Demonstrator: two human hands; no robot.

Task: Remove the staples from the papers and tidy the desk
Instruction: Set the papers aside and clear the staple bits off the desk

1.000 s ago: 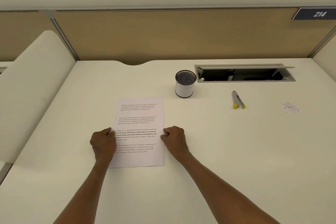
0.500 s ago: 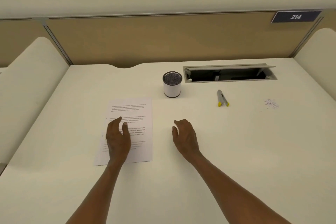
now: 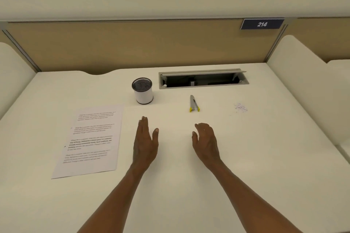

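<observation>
A printed paper stack (image 3: 91,140) lies flat on the white desk (image 3: 246,157), left of centre, slightly askew. My left hand (image 3: 144,143) hovers open just right of the papers, fingers straight, holding nothing. My right hand (image 3: 205,143) is open too, fingers loosely curled, above bare desk. A grey staple remover with yellow tips (image 3: 193,103) lies beyond my right hand. A small pile of loose staples (image 3: 240,108) sits farther right.
A white cup with a black mesh top (image 3: 143,91) stands behind the papers. An open cable hatch (image 3: 203,79) is set into the desk's back. Tan partition panels and white side dividers enclose the desk.
My left hand has lifted off the papers and moved right of them. Both hands have opened from fists. The view has shifted, so the papers now sit farther left.
</observation>
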